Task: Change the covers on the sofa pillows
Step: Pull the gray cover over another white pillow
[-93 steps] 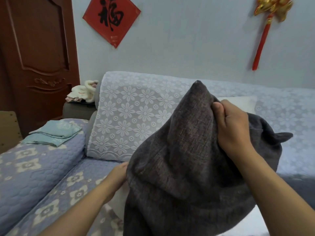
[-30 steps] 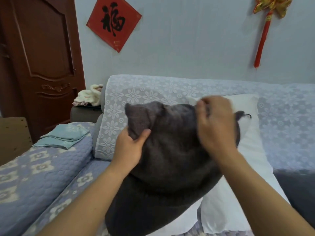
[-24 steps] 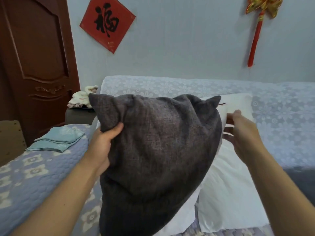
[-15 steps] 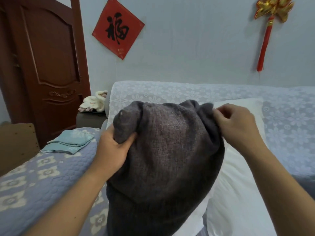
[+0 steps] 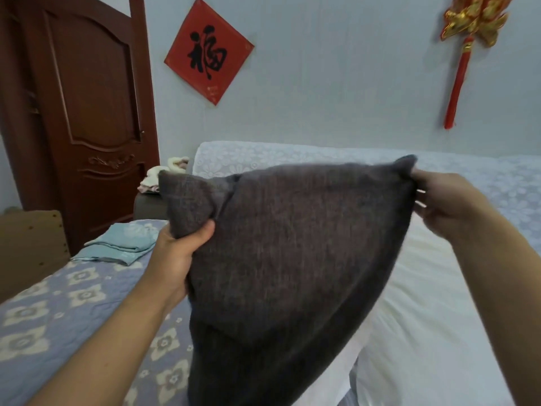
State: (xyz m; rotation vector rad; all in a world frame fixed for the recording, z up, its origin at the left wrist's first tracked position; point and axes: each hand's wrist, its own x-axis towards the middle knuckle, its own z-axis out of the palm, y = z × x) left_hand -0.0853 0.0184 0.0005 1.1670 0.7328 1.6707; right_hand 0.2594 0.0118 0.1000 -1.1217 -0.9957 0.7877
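Fingers of the left hand [image 5: 175, 253] and right hand [image 5: 448, 200] pinched the grey cover's [image 5: 292, 259] top corners; looked soft, light and floppy, so corners seemed the best grip.

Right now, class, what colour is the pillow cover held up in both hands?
Dark grey pillow cover, seen in the head view.

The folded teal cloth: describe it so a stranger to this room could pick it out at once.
Start at the dark wooden door on the left and drop down to the blue quilted sofa seat with cream flower motifs. The folded teal cloth lies flat on that seat's far end, left of the left hand. It is plain, pale teal and neatly folded, unlike the rumpled cream bundle on the armrest behind.
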